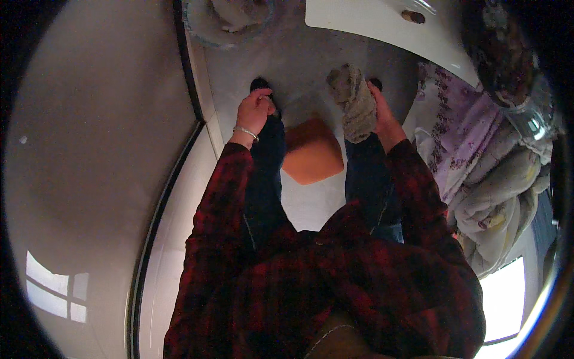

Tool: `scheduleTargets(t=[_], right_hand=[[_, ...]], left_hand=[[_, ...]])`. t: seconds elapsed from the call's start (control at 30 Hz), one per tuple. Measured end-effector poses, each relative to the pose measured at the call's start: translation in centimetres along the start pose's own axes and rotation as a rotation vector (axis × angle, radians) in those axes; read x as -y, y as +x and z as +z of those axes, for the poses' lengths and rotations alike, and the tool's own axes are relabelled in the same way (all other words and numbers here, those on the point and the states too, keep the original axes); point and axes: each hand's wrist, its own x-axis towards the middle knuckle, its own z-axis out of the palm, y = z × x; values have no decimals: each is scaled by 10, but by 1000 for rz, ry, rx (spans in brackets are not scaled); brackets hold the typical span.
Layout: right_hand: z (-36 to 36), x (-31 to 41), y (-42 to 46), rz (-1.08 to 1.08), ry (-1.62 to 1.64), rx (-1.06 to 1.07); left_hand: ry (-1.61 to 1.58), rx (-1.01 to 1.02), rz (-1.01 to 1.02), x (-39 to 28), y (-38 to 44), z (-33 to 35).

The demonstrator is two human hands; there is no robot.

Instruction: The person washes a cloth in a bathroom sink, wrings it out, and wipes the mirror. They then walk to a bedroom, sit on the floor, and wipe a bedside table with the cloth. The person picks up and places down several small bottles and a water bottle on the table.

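My right hand [383,110] grips the side of a crumpled grey-brown cloth [356,105], which hangs over my right knee area. Its lower part is bunched into a thick roll, and my fingers are partly hidden behind it. Across from it, my left hand [254,112] is above my left leg with fingers curled together; I see nothing held in it. An orange, box-like object [311,155], perhaps a stool, is on the floor between my legs.
A white panel or tabletop [358,15] with an oval opening juts in at the upper right. A round, pale-rimmed container [226,42] stands at top left. To the right lie purple floral fabric [462,121] and a bunched grey quilt [493,197]. A glossy wall [103,134] borders the left.
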Motion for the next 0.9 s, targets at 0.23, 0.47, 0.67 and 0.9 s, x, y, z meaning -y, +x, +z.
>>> scheduleTargets(t=[0.23,0.47,0.67,0.9], right_hand=[[5,-5,34,35,136,-59],[18,13,11,79,-1,109],[-2,12,-23,-19,-97,205],[19,-12,-61,-338,-158,325]], left_hand=[[250,11,2,11,35,39],[591,472,202,-21,44,52],[713,409,401,-24,42,46],[995,224,623,-24,37,35]])
